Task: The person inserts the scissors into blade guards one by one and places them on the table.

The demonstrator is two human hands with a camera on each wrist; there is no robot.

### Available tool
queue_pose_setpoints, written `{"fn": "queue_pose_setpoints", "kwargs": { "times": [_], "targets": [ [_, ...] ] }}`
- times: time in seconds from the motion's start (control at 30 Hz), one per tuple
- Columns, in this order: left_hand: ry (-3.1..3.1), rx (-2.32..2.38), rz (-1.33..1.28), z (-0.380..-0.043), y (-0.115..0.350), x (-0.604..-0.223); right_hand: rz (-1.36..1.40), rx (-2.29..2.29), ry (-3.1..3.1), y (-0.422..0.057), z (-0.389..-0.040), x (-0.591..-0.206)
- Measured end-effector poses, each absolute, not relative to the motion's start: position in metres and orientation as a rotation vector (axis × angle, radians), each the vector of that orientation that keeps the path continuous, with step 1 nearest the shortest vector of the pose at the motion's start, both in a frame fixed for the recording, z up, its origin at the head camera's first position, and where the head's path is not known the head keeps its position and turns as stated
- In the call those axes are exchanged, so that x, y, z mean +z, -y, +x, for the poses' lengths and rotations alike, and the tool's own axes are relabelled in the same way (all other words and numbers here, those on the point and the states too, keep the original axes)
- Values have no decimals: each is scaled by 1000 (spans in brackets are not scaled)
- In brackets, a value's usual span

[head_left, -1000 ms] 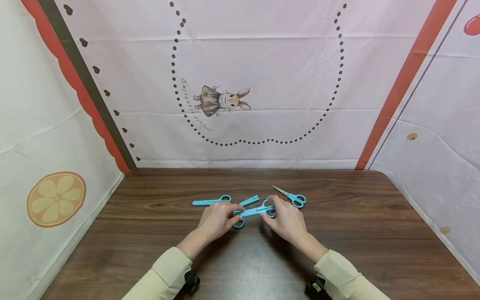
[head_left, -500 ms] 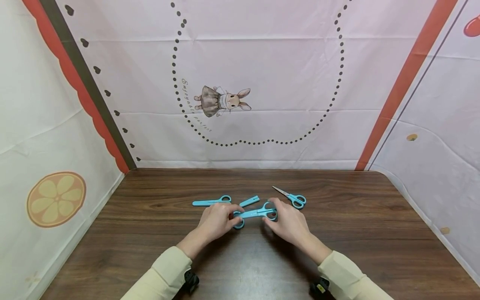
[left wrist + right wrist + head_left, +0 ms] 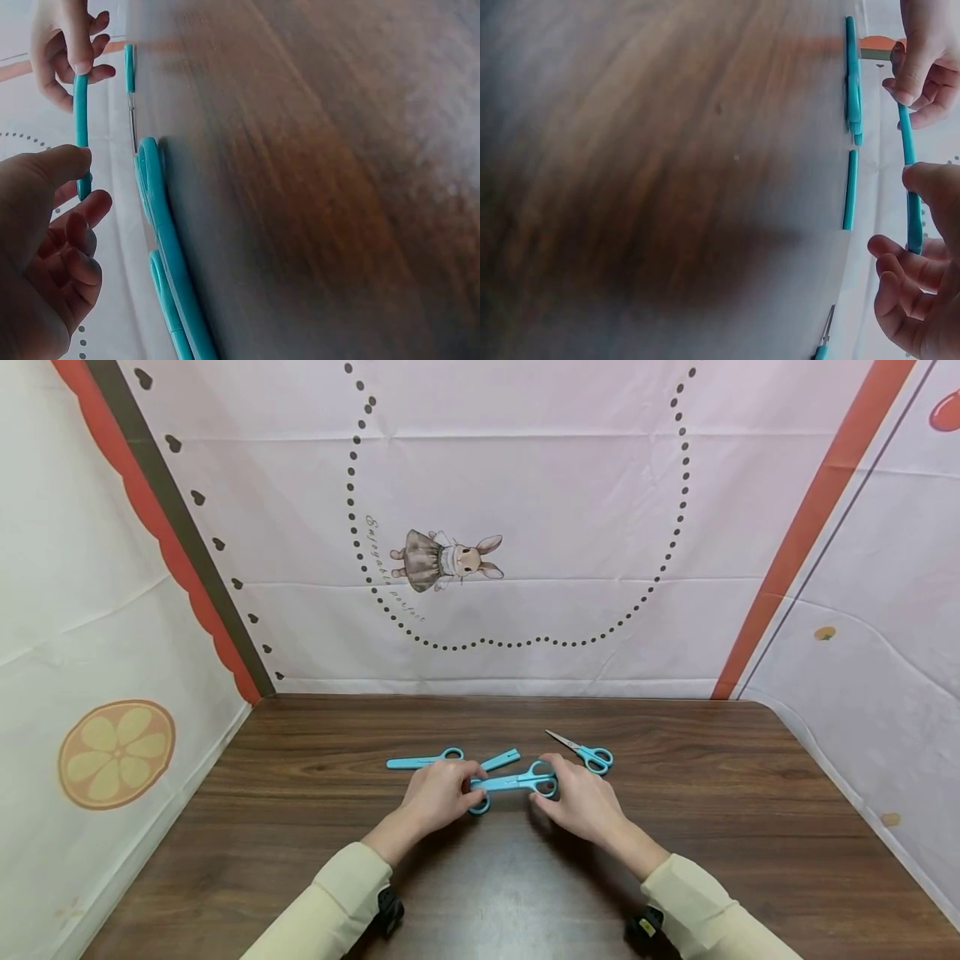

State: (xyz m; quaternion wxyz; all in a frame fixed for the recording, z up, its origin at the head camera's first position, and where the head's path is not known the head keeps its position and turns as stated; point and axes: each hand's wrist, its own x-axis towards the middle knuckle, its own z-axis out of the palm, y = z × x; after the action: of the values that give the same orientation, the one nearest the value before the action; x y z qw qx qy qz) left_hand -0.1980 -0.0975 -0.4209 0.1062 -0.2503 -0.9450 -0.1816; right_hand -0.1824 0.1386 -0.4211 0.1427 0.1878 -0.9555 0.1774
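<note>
A pair of light-blue scissors (image 3: 517, 782), its blades inside a blue cover, is held above the table between both hands. My left hand (image 3: 442, 795) pinches the cover end between thumb and fingers. On the other end, my right hand (image 3: 583, 800) grips the finger loops with thumb and fingers. Below the left hand, another blue scissors' loop (image 3: 480, 807) shows, the rest hidden by that hand. A second sheathed pair of scissors (image 3: 412, 763) lies just behind it, partly covered. Seen edge-on in the left wrist view, the held scissors (image 3: 81, 112) are apart from the tabletop.
Behind the held pair, a loose blue blade cover (image 3: 502, 759) lies on the brown wooden table (image 3: 315, 827). To the right are uncovered scissors (image 3: 592, 757), blades pointing back left. A printed cloth (image 3: 600, 527) hangs along the table's far edge.
My right hand and the scissors' loops have shifted slightly to the right, and the held scissors lie more level across the view. The left hand keeps its pinch. The other scissors stay put.
</note>
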Motion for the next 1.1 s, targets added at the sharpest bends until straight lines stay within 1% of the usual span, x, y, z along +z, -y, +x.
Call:
{"fn": "queue_pose_setpoints", "kwargs": {
  "times": [1.1],
  "targets": [
    [2821, -513, -752, -207, 79, -423, 503, 558, 2794, -156, -192, -424]
  ]
}}
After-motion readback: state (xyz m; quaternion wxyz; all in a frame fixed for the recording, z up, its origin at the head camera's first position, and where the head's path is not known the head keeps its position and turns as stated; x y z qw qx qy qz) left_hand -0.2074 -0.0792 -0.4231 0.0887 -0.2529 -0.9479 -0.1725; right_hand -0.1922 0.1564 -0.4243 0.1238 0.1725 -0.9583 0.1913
